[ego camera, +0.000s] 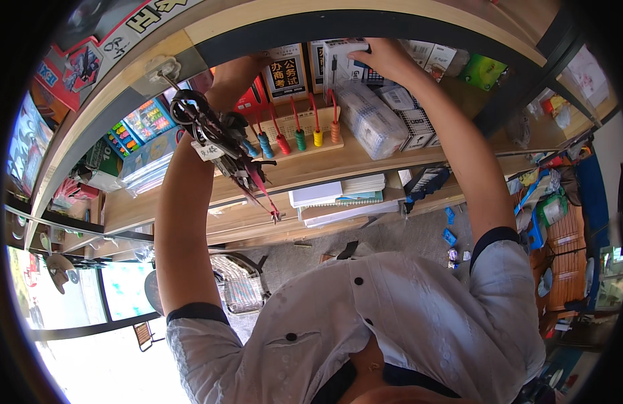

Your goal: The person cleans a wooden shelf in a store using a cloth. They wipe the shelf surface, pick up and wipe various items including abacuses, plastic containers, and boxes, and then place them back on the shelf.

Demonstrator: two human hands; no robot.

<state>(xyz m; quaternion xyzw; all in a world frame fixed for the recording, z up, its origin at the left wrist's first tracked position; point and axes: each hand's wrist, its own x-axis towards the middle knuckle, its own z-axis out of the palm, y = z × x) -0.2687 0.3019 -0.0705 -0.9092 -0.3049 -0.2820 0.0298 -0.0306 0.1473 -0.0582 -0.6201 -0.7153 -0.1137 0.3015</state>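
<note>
On a wooden shelf, a white pen box [337, 65] stands upright, with my right hand [384, 58] at its upper right side, thumb across its front and fingers gripping its edge. My left hand [246, 68] reaches in beside a black-and-white printed box [285, 76], above a red box [252, 98]; its fingertips are hidden, so its hold is unclear. A wooden bead counting frame [301, 123] with coloured beads on red rods stands in front of the boxes. To its right lies a plastic-wrapped pack [374, 121] beside a patterned box [417, 129].
A bunch of keys and cords [215, 131] hangs from a hook in front of my left forearm. Paper and notebooks [342, 199] lie on the lower shelf. A chair [241, 283] stands on the floor at left; blue packets [449, 236] lie on the floor.
</note>
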